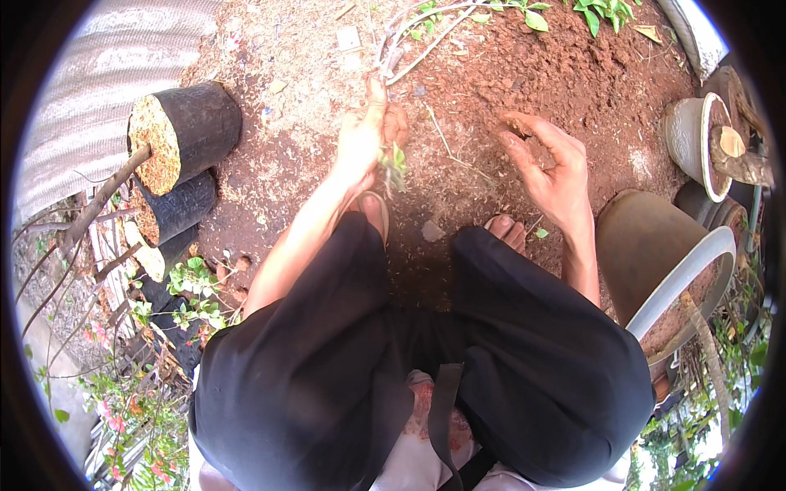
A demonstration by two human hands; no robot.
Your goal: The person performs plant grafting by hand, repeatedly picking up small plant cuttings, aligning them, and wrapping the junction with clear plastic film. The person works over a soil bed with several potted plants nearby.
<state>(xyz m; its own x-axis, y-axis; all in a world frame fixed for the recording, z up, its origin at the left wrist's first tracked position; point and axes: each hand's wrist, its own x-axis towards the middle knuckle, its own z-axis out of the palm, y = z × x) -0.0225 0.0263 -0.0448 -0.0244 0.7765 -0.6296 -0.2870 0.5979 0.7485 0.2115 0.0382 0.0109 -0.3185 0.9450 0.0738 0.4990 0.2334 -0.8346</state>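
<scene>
My left hand (pixel 370 131) is closed around the lower end of some thin pale plant stems (pixel 401 45), which rise from it toward the upper edge and bear green leaves (pixel 535 20). A small leafy sprig (pixel 395 169), slightly blurred, hangs just below that hand; whether it belongs to the same plant I cannot tell. To the right, my right hand (pixel 553 168) is held over the soil, empty, its soil-stained thumb and fingers curved and apart. Loose reddish-brown soil (pixel 565 78) lies in clumps beyond it.
Black grow bags (pixel 201 123) with woody stems lie tipped at left, beside a corrugated sheet (pixel 106 123). A large pot (pixel 647 245) and a smaller white pot (pixel 688 135) stand at right. My feet (pixel 508 231) are on the ground between the hands. Flowering plants (pixel 123 417) fill the lower left.
</scene>
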